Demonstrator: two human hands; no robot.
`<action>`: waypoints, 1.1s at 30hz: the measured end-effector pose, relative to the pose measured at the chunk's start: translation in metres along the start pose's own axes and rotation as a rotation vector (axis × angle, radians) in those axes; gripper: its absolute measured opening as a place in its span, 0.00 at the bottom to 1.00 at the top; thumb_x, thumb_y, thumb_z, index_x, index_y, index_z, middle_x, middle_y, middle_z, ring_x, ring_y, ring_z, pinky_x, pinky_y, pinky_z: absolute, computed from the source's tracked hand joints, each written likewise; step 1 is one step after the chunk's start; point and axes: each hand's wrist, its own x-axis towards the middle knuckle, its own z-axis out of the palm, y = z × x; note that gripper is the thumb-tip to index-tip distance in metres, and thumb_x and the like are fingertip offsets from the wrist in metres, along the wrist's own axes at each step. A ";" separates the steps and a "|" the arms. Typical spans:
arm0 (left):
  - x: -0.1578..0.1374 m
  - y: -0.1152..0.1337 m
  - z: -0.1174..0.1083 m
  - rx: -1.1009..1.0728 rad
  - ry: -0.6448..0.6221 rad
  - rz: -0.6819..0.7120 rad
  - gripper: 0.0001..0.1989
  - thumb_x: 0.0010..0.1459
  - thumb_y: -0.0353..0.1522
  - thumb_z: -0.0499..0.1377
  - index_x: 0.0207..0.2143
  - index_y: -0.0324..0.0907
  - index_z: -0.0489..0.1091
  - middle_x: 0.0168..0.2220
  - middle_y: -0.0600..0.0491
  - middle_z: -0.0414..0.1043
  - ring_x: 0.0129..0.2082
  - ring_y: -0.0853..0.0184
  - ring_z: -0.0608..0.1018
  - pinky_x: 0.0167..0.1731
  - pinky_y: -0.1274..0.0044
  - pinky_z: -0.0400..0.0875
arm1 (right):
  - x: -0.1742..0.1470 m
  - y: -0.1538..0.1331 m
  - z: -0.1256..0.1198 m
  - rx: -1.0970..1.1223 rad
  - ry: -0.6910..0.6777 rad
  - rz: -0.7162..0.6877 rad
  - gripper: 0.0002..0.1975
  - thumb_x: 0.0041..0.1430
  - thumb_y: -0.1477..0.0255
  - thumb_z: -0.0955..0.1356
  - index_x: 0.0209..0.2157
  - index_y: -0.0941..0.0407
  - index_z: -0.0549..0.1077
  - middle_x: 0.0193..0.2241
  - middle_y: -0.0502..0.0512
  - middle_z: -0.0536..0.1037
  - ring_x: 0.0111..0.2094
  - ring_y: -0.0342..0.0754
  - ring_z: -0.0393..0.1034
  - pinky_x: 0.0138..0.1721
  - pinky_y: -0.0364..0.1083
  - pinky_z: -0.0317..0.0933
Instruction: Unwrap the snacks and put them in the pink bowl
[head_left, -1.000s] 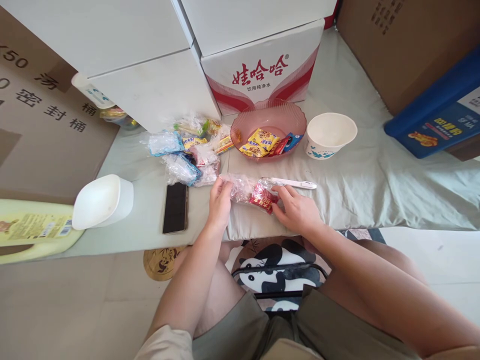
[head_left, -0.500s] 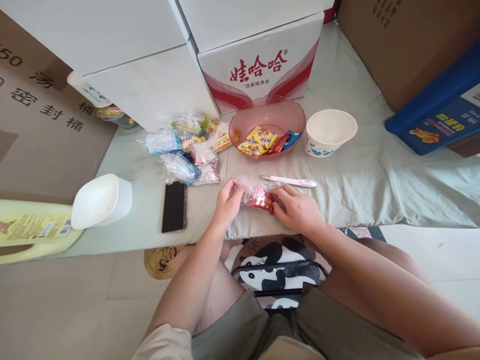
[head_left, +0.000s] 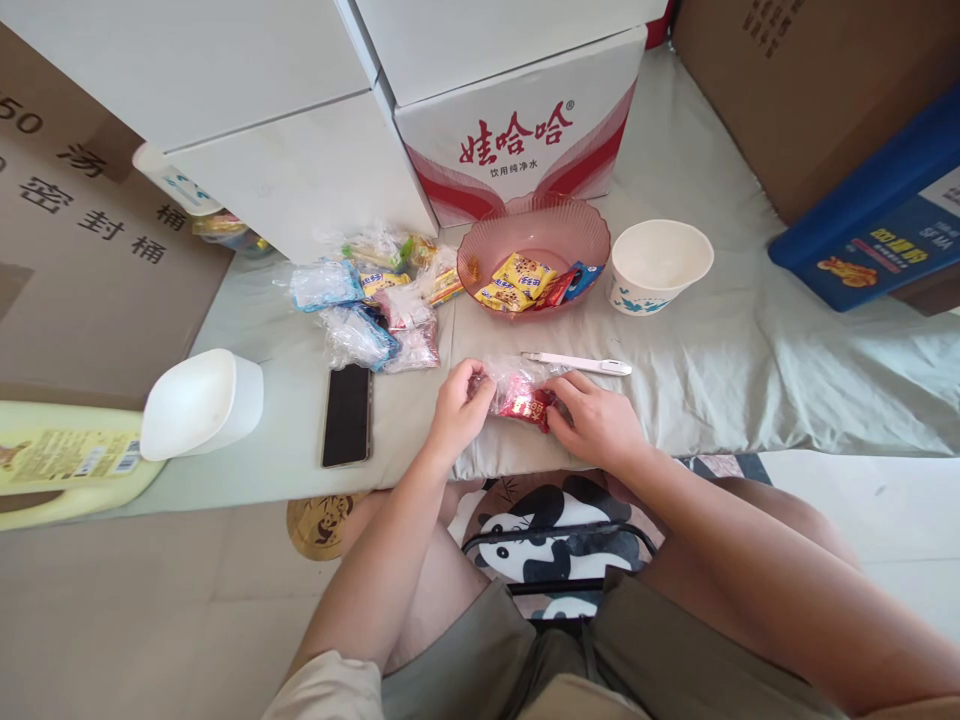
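Left hand: and there it goes, your bare left hand (head_left: 463, 405) has slid inward, closer to your bare right hand (head_left: 596, 415)!
Wrapper: your crinkly clear plastic wrapper (head_left: 510, 371), stretched long a second ago, is now bunched short.
Packet: your shiny red foil-like packet (head_left: 526, 406) now sits just beside those left fingertips (head_left: 487, 385).

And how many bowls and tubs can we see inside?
3: the pink bowl holding packets, the printed tub right of it, and the plain white tub left of the phone. Others may be hidden behind the white boxes.
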 end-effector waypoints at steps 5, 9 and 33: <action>0.000 -0.001 -0.001 0.041 -0.006 0.015 0.04 0.58 0.34 0.55 0.33 0.43 0.64 0.29 0.55 0.65 0.30 0.68 0.68 0.31 0.77 0.62 | -0.001 0.000 0.001 0.005 -0.002 0.000 0.17 0.64 0.68 0.61 0.50 0.52 0.74 0.46 0.55 0.77 0.35 0.48 0.71 0.28 0.46 0.52; 0.000 0.000 -0.001 0.083 -0.011 0.022 0.03 0.58 0.33 0.55 0.33 0.43 0.64 0.30 0.55 0.66 0.31 0.68 0.69 0.32 0.76 0.62 | 0.000 0.001 0.001 0.002 -0.005 0.004 0.15 0.64 0.68 0.61 0.48 0.53 0.75 0.44 0.55 0.77 0.34 0.48 0.70 0.27 0.46 0.50; -0.001 0.004 0.001 0.230 -0.026 0.119 0.01 0.57 0.31 0.55 0.33 0.44 0.63 0.32 0.54 0.67 0.34 0.66 0.71 0.37 0.74 0.65 | -0.001 0.005 0.000 -0.012 -0.046 -0.035 0.12 0.64 0.68 0.60 0.39 0.56 0.72 0.37 0.55 0.76 0.32 0.47 0.68 0.28 0.46 0.45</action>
